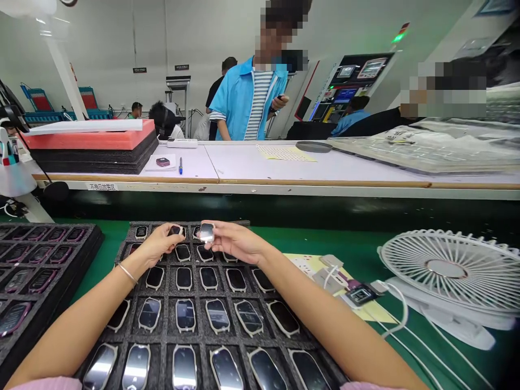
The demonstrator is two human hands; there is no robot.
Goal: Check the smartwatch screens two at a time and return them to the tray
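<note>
A dark grey foam tray (164,295) in front of me holds rows of smartwatch bodies without straps, such as this silver-framed one (186,315). Over the tray's far rows, my right hand (233,241) pinches a smartwatch body (207,233) whose glossy face catches the light. Just to its left, my left hand (159,244) has its fingers closed on another smartwatch body (176,231), partly covered by the fingertips. That one sits at or just above its slot; I cannot tell which. My right forearm hides part of the tray's right side.
A second foam tray (87,254) with purple-framed watches lies at left. On the right stand a white fan (447,271) and a cabled watch (361,295) on yellow paper. Beyond is a raised white shelf (239,168) with red and black foam (89,141). A person in blue (231,103) stands behind it.
</note>
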